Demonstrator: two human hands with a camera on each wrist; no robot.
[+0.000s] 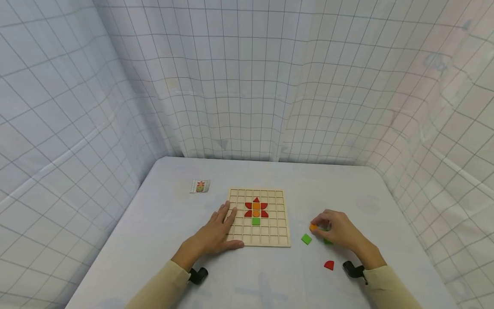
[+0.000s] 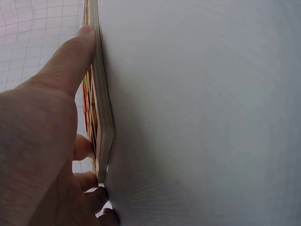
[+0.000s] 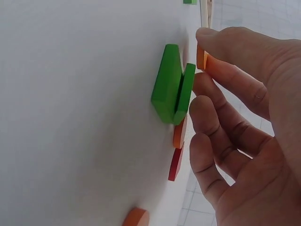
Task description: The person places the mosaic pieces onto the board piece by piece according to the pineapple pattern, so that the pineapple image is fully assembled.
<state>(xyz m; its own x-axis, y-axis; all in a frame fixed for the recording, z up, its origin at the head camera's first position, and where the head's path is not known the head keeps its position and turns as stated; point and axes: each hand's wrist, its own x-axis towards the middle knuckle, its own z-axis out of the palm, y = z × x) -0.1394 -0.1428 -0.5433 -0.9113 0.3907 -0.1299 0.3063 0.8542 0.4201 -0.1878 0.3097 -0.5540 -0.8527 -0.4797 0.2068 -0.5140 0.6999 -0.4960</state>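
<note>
A wooden grid board (image 1: 270,240) lies on the table with flat pieces in its cells: red curved pieces and a red triangle (image 1: 256,200), an orange square (image 1: 256,206), an orange circle (image 1: 256,213) and a green square (image 1: 256,221). My left hand (image 1: 213,235) rests on the board's left side, fingers spread, thumb at its front edge (image 2: 104,136). Right of the board, my right hand (image 1: 337,229) pinches a small orange piece (image 3: 201,56) between thumb and index finger. Its exact shape is partly hidden by the fingertips.
A green square (image 1: 306,239) lies between board and right hand. Green pieces (image 3: 167,84) sit beneath that hand, with orange (image 3: 179,134) and red (image 3: 176,164) pieces beyond. A red quarter-circle (image 1: 329,265) lies nearer. The pattern card (image 1: 200,186) is at back left.
</note>
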